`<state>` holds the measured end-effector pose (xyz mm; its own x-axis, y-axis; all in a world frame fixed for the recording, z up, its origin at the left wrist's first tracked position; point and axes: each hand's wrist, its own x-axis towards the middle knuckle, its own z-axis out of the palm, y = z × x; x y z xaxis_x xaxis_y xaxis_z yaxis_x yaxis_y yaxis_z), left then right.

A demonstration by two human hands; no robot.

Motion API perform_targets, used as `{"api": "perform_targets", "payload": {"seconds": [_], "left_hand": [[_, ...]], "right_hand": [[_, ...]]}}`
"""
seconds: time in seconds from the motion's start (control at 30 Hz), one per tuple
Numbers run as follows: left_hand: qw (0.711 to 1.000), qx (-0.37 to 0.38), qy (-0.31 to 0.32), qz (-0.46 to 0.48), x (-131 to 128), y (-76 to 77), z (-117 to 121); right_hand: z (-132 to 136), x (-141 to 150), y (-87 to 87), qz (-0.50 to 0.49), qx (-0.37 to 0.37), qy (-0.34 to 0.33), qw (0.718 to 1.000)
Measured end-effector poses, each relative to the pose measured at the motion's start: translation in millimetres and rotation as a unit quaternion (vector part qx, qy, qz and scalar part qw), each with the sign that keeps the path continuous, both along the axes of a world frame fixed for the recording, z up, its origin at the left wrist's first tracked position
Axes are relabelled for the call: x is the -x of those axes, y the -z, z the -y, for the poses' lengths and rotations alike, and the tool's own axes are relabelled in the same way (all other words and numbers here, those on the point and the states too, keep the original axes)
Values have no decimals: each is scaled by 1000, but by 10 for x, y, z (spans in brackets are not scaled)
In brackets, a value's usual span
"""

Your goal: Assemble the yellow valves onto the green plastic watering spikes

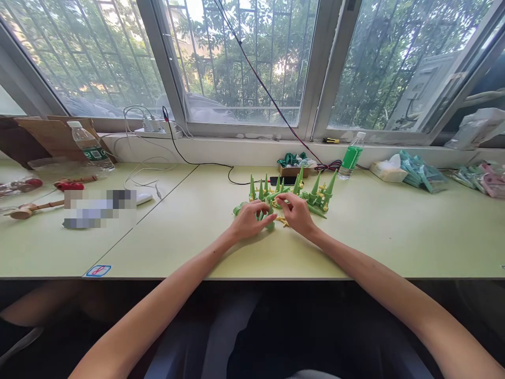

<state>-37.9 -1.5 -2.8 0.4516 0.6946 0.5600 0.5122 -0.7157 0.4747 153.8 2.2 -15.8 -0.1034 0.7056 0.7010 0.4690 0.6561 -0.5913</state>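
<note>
My left hand [251, 218] curls its fingers and thumb around a small green cone-shaped piece [270, 217] low over the table. Beside it, my right hand [296, 213] is closed in a pinch at the front of a cluster of green pieces. What sits between its fingertips is too small to make out. Several pointed green cones [330, 185] stand upright behind both hands, with little yellow parts on some of them. Loose yellow pieces [283, 222] lie on the table between my hands. The fingers partly hide the middle of the cluster.
Behind the cluster are a small brown box [290, 171] and a dark phone-like slab [282, 180]. A green-labelled bottle [350, 157] and a tissue pack [389, 170] stand to the right. Cables [201, 164] cross the table [177, 242]. Wooden toys [35, 210] lie at left.
</note>
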Motion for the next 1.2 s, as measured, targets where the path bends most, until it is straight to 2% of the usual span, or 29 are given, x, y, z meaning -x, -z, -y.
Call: {"api": "perform_targets", "payload": {"seconds": [0.13, 0.37, 0.73, 1.2], "left_hand": [[1000, 1, 6, -24, 2, 14, 7], [1000, 4, 14, -10, -13, 11, 0], [990, 7, -83, 114, -1, -53, 5], [987, -5, -89, 132, 5, -31, -25]], "right_hand": [[-4, -2, 11, -1, 1, -2, 1000], [12, 5, 1, -2, 3, -1, 1000], [46, 17, -44, -18, -8, 4, 1000], [31, 4, -33, -17, -13, 16, 1000]]}}
